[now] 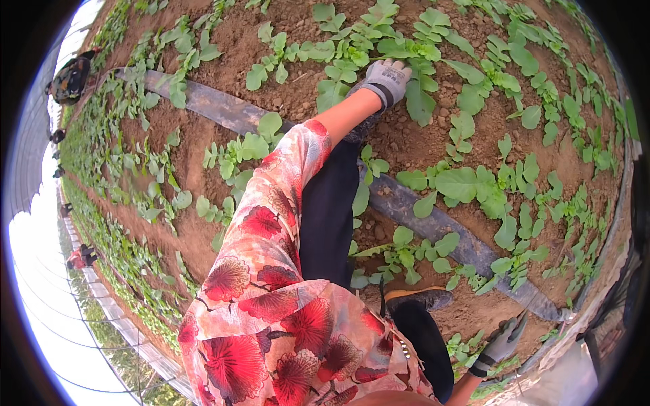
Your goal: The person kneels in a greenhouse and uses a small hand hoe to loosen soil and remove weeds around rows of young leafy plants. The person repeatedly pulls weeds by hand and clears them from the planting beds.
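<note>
My left hand, in a grey work glove with a dark cuff, reaches forward to a leafy seedling with lobed green leaves. Its fingers curl down at the base of the leaves, and foliage partly hides what they touch, so I cannot tell whether they grip a stem. Low on the right, my right hand wears a matching glove. It is held above the soil near small seedlings, fingers stretched out and holding nothing. A patterned shoe with an orange edge rests on the soil between the hands.
A flat dark irrigation hose crosses the brown soil diagonally, passing beneath my leg. Rows of seedlings grow on both sides. Far left, a person in camouflage clothing and another in red are near the greenhouse wall.
</note>
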`<state>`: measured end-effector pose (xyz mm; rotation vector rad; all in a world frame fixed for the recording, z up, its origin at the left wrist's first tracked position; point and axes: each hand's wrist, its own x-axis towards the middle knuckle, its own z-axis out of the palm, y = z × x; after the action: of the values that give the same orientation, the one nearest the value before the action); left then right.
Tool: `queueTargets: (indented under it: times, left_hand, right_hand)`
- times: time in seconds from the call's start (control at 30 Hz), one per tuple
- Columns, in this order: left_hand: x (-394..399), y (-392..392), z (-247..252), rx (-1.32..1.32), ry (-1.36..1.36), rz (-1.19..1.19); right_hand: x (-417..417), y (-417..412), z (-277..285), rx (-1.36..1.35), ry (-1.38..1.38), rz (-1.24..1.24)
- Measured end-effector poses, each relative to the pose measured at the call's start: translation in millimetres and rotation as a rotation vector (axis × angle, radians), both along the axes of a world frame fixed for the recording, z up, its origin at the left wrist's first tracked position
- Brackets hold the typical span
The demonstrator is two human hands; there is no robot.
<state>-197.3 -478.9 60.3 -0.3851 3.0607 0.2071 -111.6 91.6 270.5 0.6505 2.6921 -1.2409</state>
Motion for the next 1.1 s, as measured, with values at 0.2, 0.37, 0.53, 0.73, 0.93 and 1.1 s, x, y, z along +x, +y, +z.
queueTargets:
  times: [0.2,0.37,0.53,0.73,0.93,1.1]
  left_hand:
    - [-9.2,-14.5,-15.8,0.004,0.036,0.115]
    - [-2.0,-60.3,-3.8,0.217,0.19,0.199]
    - [-0.1,-96.5,10.2,0.278,0.073,0.093]
    - [4.9,-124.4,7.6,0.505,-0.009,0.116]
    - [-3.3,-67.0,19.1,0.291,-0.025,0.05]
    - [-23.1,3.0,9.1,0.27,-0.004,-0.216]
  right_hand:
    - [-19.3,-42.3,-6.3,-0.153,-0.023,0.151]
    - [-12.4,-32.7,-29.3,-0.186,-0.08,0.1]
    - [-3.0,-30.7,-37.1,-0.164,-0.105,0.09]
    - [10.1,-21.2,-56.6,-0.28,-0.029,0.131]
    - [15.3,-5.5,-59.5,-0.237,-0.024,0.132]
    - [20.5,9.9,-73.3,-0.233,0.077,0.131]
